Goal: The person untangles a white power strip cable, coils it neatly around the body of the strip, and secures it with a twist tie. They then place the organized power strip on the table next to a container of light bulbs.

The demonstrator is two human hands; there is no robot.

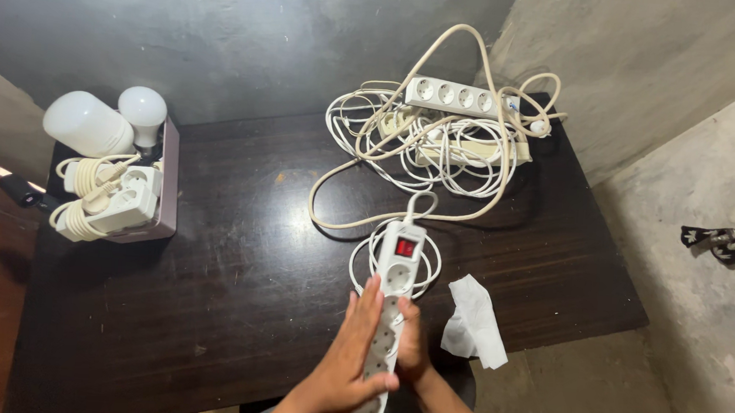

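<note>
Your white power strip (386,322) lies lengthwise at the near edge of the dark wooden counter (230,292), its red switch (405,248) at the far end and its near end hanging past the edge toward you. Your left hand (354,354) lies flat along the strip's left side, fingers straight and pointing away from you, thumb curled over the top; the grip here is a flat press, not a clench. Your right hand (412,345) is on the strip's right side, mostly hidden behind it, so you cannot tell how its fingers sit; the two palms sandwich the strip between them. The strip's own white cord (363,259) loops in a small coil around the switch end. Just right of the strip, a crumpled white tissue (474,321) rests on the counter near the edge. Farther back, a tangle of white and cream cables (425,141) is heaped at the far right corner, with a second power strip (450,95) lying on top. At the far left corner stands a small mauve box (168,182), open at the top, holding two white bulbs (112,121), one large and one small, plus white adapters with wound cords (110,195). A dark scrap (721,239) lies on the concrete floor (706,347) to the right.
</note>
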